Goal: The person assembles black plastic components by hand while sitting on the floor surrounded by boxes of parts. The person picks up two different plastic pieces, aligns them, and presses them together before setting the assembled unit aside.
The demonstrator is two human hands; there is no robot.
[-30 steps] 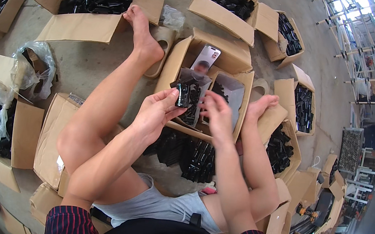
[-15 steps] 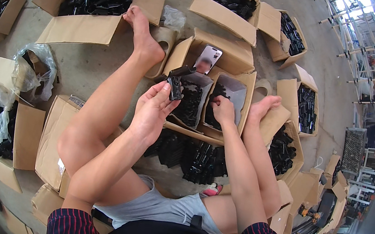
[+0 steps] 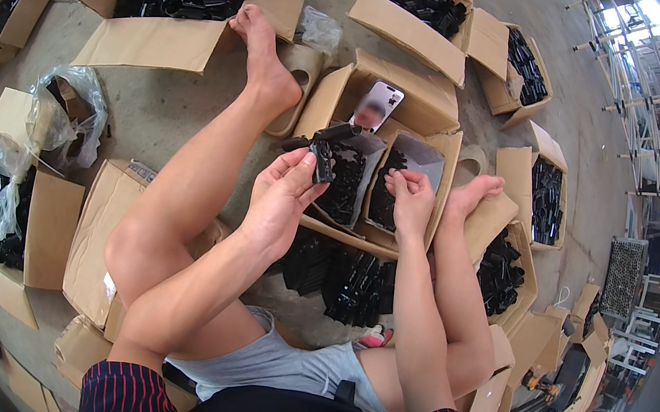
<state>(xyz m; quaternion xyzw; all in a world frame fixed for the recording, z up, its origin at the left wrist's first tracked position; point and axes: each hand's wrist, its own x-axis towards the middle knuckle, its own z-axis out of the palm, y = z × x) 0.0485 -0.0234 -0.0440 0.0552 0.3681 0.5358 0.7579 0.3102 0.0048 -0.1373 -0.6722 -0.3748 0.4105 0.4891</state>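
My left hand (image 3: 283, 198) holds a black plastic fitting with a tube-like arm (image 3: 323, 162) between thumb and fingers, above the left side of an open carton (image 3: 367, 245). Inside this carton stand two grey-lined bins. Small black pieces (image 3: 342, 186) fill much of the left bin; more small black pieces (image 3: 383, 202) lie in the right bin. Over the right bin, my right hand (image 3: 411, 204) is closed in a pinch; whatever its fingertips hold is too small to make out. A phone (image 3: 378, 107) leans at the carton's back.
Black plastic parts (image 3: 360, 286) lie in a row between my legs. Open cartons full of black parts surround me, including a large carton (image 3: 145, 50) at far left and another carton (image 3: 408, 39) ahead. Metal racks (image 3: 657, 105) stand at right.
My right hand has risen slightly out of the right bin, its fingers now pinched together. The left hand keeps hold of the black fitting. The whole view has shifted a little.
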